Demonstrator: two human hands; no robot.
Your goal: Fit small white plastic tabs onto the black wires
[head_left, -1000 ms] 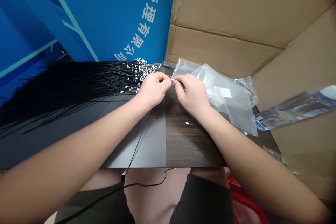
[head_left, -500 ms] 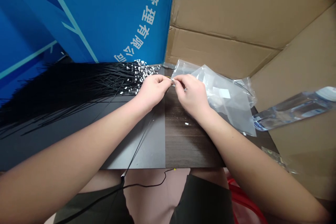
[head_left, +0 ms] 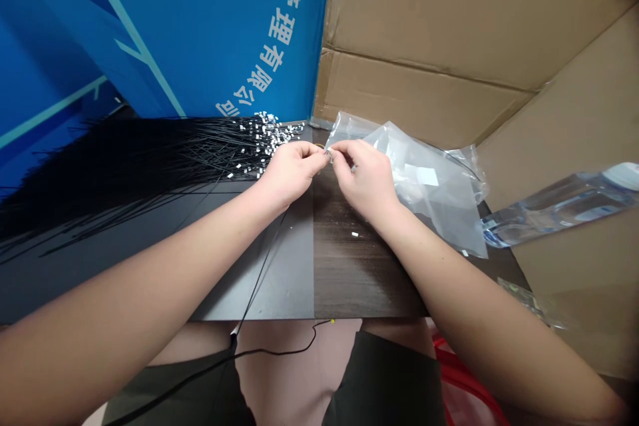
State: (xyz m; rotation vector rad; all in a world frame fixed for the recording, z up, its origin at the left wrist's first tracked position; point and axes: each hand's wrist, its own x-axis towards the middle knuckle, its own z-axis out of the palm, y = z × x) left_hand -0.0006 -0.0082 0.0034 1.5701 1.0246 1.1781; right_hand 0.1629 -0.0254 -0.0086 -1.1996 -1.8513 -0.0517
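My left hand (head_left: 294, 173) is closed in a pinch on a thin black wire (head_left: 262, 273), which hangs from below the hand over the table's front edge. A short yellowish strand (head_left: 319, 145) shows by its fingertips. Closed too, my right hand (head_left: 367, 176) pinches a tiny pale piece (head_left: 328, 152) right against the left fingertips; its exact kind is too small to tell. Just beyond the left hand lies a large bundle of black wires (head_left: 124, 153) with small white ends (head_left: 267, 140). Clear plastic bags (head_left: 439, 206) lie beside and behind my right hand.
A water bottle (head_left: 564, 203) leans at the right. A small white bit (head_left: 355, 234) lies on the dark table (head_left: 364, 279). Cardboard (head_left: 424, 13) and a blue panel (head_left: 200, 26) stand behind. A black cable (head_left: 269, 351) with a yellow tip crosses my lap.
Both hands stay in nearly the same place, fingertips together. The fingers have shifted slightly, and less of the pale piece shows between them.
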